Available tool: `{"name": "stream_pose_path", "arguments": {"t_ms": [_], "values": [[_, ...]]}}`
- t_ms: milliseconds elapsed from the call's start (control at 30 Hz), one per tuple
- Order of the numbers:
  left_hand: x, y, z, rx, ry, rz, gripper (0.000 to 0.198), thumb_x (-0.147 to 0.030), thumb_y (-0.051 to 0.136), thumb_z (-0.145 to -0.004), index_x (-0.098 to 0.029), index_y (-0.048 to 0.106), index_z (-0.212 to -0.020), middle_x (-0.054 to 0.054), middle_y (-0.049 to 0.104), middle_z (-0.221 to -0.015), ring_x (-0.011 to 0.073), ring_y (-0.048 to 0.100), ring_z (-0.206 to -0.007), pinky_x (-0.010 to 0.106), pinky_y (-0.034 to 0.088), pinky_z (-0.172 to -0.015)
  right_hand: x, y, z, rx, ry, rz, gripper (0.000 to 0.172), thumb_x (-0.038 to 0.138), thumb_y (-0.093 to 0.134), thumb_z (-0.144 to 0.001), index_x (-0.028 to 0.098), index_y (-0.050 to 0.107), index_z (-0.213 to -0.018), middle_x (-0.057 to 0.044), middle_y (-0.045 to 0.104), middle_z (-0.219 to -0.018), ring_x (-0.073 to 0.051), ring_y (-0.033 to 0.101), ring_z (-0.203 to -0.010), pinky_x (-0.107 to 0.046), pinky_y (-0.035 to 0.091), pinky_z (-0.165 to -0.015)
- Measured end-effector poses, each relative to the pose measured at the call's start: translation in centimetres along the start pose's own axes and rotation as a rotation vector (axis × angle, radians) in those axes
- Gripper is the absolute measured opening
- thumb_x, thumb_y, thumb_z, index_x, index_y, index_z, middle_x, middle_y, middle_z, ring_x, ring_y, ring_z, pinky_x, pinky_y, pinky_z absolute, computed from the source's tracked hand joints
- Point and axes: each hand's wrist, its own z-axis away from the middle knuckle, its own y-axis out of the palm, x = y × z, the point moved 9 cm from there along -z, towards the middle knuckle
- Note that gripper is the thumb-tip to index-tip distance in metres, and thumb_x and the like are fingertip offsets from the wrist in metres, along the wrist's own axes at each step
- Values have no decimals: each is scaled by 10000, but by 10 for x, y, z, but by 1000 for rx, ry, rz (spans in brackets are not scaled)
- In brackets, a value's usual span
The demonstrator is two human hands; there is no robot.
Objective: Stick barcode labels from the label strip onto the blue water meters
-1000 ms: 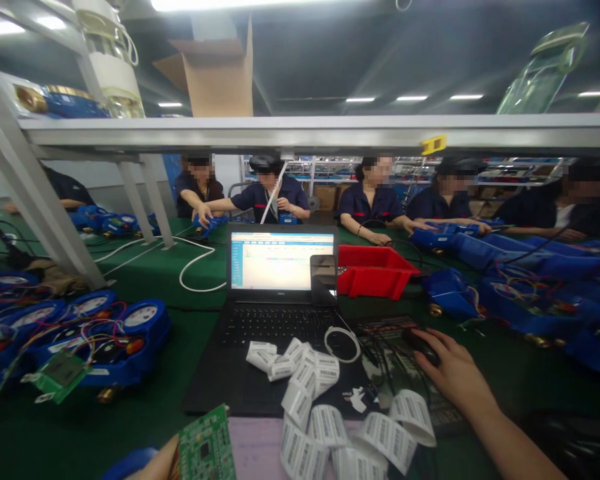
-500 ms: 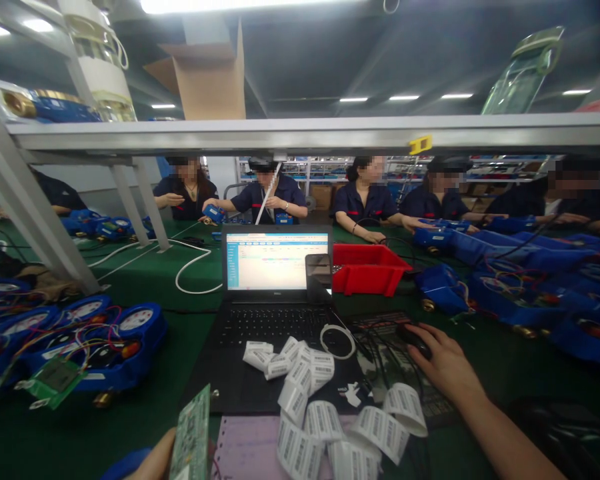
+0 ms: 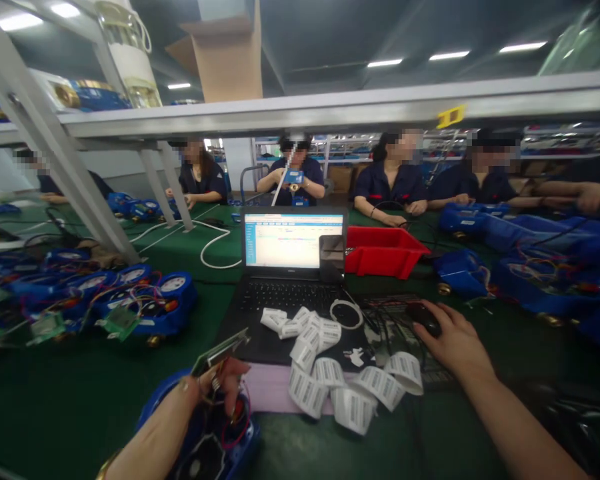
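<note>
My left hand (image 3: 205, 390) grips a green circuit board (image 3: 221, 351) between thumb and fingers, its thin edge towards me. Beneath that hand sits a blue meter housing (image 3: 247, 443) with its wires running up towards the board; my wrist hides part of it. My right hand (image 3: 455, 340) rests over a black computer mouse (image 3: 424, 319), fingers curved round it. Between my hands a curled strip of white barcode labels (image 3: 307, 393) lies across the front of a black laptop (image 3: 270, 293) and a pink sheet (image 3: 265, 390). The laptop screen (image 3: 290, 240) is lit.
Several blue meter housings (image 3: 175, 310) with wires and boards stand at left, and more blue housings (image 3: 535, 287) at right. Behind the laptop is a red bin (image 3: 387, 253). A phone (image 3: 332, 257) leans on the screen. A metal shelf (image 3: 310, 117) crosses overhead; several co-workers sit opposite.
The view has tilted down and shifted left. My left hand has turned the circuit board from upright to nearly edge-on, above the blue housing. My right hand stays on the mouse.
</note>
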Motion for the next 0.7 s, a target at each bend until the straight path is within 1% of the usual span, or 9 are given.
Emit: {"name": "stream_pose_path", "arguments": {"t_ms": [67,133,200,267,333,433,533,633,700], "values": [[1,6,1,73,-3,155,725,-711,134,-850,-178,546,-1119,66,541,-777,203,545,-719,346,470,-684,2,-24,4,-55,22,16,619,563,353,-834,163,493,-1285,-137,420,-1285,-346,423,-1153,-481,416,-943],[-1,10,1,122,-4,278,687,-701,208,-853,-147,528,-1101,60,527,-780,194,531,-728,323,457,-689,5,-50,7,-97,18,15,654,596,289,-829,123,530,-1210,-165,449,-1254,-350,414,-1168,-493,386,-978],[-4,12,1,129,-7,321,672,-703,267,-842,-124,529,-1061,58,532,-767,187,524,-714,303,446,-671,7,-69,13,-87,17,-1,649,621,269,-806,140,568,-1123,-161,495,-1205,-348,432,-1154,-501,403,-958],[-9,13,0,121,-10,330,671,-715,313,-821,-113,538,-1015,57,542,-743,182,516,-688,293,440,-652,10,-81,21,-60,7,-23,614,628,300,-775,173,584,-1074,-136,534,-1157,-339,468,-1118,-489,438,-912],[-14,14,-1,110,-6,328,680,-734,348,-793,-111,549,-977,57,551,-726,181,509,-678,288,437,-647,13,-87,31,-62,-9,-45,579,603,337,-750,177,594,-1045,-127,562,-1105,-321,512,-1060,-456,461,-880],[-17,14,-3,90,-15,296,673,-738,367,-781,-117,565,-950,56,562,-715,186,505,-686,292,433,-662,17,-86,45,-65,-16,-63,553,556,352,-739,147,610,-1010,-140,591,-1009,-305,557,-965,-422,480,-823],[-17,12,-3,55,-23,261,654,-734,373,-779,-132,581,-930,51,565,-715,188,493,-678,297,419,-661,25,-83,54,-89,-70,-80,545,527,332,-766,125,628,-983,-142,602,-977,-298,564,-956,-399,481,-794],[-18,11,-2,30,-20,229,649,-741,373,-771,-146,590,-915,42,562,-707,189,486,-688,294,410,-671,35,-86,59,-162,-147,-105,521,504,334,-807,115,640,-971,-134,607,-985,-276,573,-953,-366,475,-806],[-20,11,-1,23,-19,201,648,-737,365,-780,-144,587,-918,38,561,-708,190,487,-705,292,408,-692,36,-87,60,-187,-177,-110,507,493,339,-824,113,642,-965,-127,611,-969,-266,580,-932,-349,476,-790]]}}
